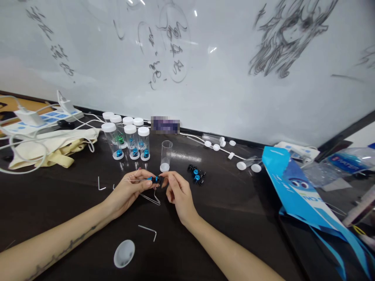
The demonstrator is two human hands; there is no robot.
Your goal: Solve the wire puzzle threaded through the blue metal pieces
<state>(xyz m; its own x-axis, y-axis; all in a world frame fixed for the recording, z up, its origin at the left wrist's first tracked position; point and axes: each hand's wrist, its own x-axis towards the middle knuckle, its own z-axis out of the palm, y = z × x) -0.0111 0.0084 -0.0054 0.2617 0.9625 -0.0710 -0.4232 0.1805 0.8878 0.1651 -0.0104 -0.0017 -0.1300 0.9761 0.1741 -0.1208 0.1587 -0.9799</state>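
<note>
Near the middle of the dark table, my left hand [133, 187] holds a small blue and black part [155, 179] between its fingertips, with thin pale strings trailing from it. My right hand [178, 191] is closed in a pinch at the part's right end; whatever its fingertips hold is too small to make out. Just behind the hands stands an open clear tube [166, 156]. To the right of it lies a cluster of black and blue parts [197, 174]. An L-shaped hex key [149, 229] and a small white dish [124, 253] are in front of my hands.
Several white-capped tubes [131, 142] with coloured parts stand at the back left. White caps [216, 147] and clear tubes lie at the back right. Power strips and cables [43, 119] are far left; a blue bag [299, 187] is on the right. A whiteboard [219, 86] rises behind.
</note>
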